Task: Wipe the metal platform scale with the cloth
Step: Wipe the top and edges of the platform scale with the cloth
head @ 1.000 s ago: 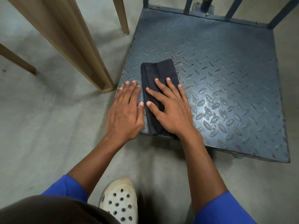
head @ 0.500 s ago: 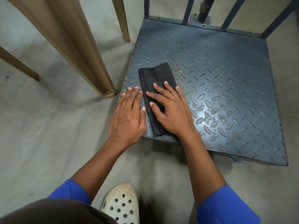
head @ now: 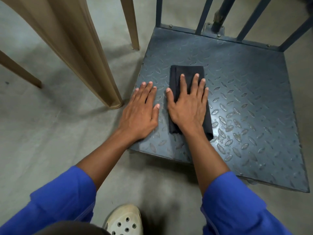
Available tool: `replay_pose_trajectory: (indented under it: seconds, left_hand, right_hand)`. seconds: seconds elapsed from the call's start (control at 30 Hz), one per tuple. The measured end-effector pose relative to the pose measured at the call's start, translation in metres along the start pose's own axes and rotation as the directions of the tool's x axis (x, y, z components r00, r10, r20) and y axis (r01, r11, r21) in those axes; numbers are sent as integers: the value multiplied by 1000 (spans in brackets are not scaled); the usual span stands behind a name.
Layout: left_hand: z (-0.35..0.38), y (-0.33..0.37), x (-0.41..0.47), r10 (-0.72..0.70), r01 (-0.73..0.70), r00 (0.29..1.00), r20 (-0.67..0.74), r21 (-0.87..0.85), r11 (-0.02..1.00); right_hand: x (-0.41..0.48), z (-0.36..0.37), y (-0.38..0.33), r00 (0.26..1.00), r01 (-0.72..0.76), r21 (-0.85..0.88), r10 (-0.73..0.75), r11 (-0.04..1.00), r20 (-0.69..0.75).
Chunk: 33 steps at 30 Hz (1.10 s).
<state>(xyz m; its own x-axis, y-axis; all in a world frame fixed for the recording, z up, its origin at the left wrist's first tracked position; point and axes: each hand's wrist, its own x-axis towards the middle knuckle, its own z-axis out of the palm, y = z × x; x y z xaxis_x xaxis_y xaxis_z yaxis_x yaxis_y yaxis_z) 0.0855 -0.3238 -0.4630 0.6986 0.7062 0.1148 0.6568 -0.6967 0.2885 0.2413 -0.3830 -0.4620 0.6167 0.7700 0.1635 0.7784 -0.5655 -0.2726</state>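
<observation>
1. Currently, head view, right hand [head: 188, 109]: it lies flat on the folded black cloth [head: 187, 70]. The fingers [head: 196, 82] are straight and spread, pressing down rather than grasping. The thumb tip rests off the cloth's left edge, on bare metal.
2. Head view, cloth: it lies on the platform scale [head: 245, 99], in the near-left part of the plate. Its far end shows just beyond the right fingertips, and its near end shows behind the wrist.
3. Head view, left hand [head: 140, 114]: it rests palm-down on the plate, just left of the right thumb and apart from the cloth. Its fingers [head: 149, 89] are extended and hold nothing.
4. Head view, surroundings: tan chair legs [head: 94, 65] stand on the floor left of the left fingers. Blue rail bars [head: 203, 14] rise well beyond all fingertips.
5. Progress, as a judgement: wiping is under way. A glossy patch right of the right wrist may be wiped metal or mere reflection. The plate beyond and right of the fingertips looks dull and probably remains to be done.
</observation>
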Motion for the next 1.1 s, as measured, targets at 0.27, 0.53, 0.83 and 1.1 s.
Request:
replay_pose_trajectory:
  seconds: [0.27, 0.53, 0.83, 1.1]
  left_hand:
    - [6, 5, 30, -42, 43, 998, -37, 21, 999]
    - [7, 0, 33, -48, 48, 999, -8, 23, 999]
    - [8, 1, 34, -49, 49, 999, -16, 8, 999]
    - [8, 3, 33, -55, 55, 998, -33, 9, 998]
  right_hand:
    - [126, 13, 6, 993, 110, 24, -111, 994, 46]
    - [225, 24, -24, 953, 265, 171, -285, 949, 104]
    - [183, 16, -26, 850, 451, 278, -503, 848, 157]
    - [207, 17, -32, 933, 287, 144, -311, 947, 183]
